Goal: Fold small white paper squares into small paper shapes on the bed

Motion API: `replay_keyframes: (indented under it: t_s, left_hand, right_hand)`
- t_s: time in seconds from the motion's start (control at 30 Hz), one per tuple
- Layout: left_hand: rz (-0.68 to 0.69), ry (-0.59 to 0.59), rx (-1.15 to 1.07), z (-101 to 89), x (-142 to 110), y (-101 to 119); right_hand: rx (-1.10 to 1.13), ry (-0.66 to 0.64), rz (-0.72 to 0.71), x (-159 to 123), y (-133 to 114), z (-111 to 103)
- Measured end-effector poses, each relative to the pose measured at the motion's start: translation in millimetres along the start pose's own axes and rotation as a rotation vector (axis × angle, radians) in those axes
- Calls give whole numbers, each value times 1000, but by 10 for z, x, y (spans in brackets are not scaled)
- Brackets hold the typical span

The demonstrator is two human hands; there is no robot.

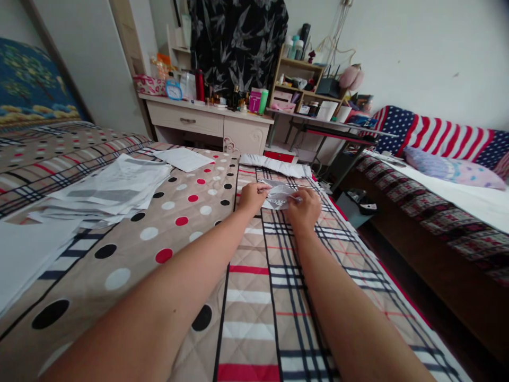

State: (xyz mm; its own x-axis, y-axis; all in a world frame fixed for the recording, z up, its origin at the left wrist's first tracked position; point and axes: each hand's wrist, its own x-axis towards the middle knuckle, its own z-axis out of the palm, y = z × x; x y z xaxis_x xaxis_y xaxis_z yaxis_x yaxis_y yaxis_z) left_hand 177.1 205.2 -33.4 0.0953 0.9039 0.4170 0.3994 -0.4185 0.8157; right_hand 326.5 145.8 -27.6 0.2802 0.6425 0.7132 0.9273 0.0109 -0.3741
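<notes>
Between my two hands is a small sheet of white and grey printed paper [277, 200], partly folded, lying low over the quilted bedspread [250, 286]. My left hand [253, 196] pinches its left edge with thumb and forefinger. At the opposite edge, my right hand [304, 207] has its fingers closed on the paper. Just beyond both hands lies a row of folded white papers [276, 165]. To the left, a loose stack of printed sheets [115, 183] spreads over the bed, with a single white sheet [185, 158] past its far end.
More white paper [32, 254] lies at the near left. Beyond the bed stand a white dresser [191, 118] with bottles and a clock, and a desk with shelves [298, 79]. A bin [353, 207] sits in the gap before the second bed [445, 175] at right.
</notes>
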Motion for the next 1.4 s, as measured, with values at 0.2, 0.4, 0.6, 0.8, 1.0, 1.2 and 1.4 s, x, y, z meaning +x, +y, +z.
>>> replay_keyframes:
  t_s: [0.2, 0.4, 0.6, 0.8, 1.0, 1.2, 1.4]
  left_hand:
    - [7, -48, -79, -10, 1, -22]
    - [38, -51, 2, -66, -41, 61]
    - [101, -42, 238, 3, -69, 74]
    - [72, -65, 306, 10, -88, 92]
    - [176, -78, 258, -6, -102, 79]
    - [203, -72, 340, -44, -165, 161]
    - [230, -59, 382, -37, -161, 150]
  right_hand:
    - [-101, -62, 145, 40, 14, 26]
    - [-164, -93, 152, 60, -44, 2]
    - [-158, -91, 171, 78, -52, 22]
    - [-108, -195, 192, 54, 5, 61]
    - [67, -100, 126, 52, 7, 47]
    - [288, -130, 65, 142, 48, 117]
    - [124, -280, 165, 149, 30, 118]
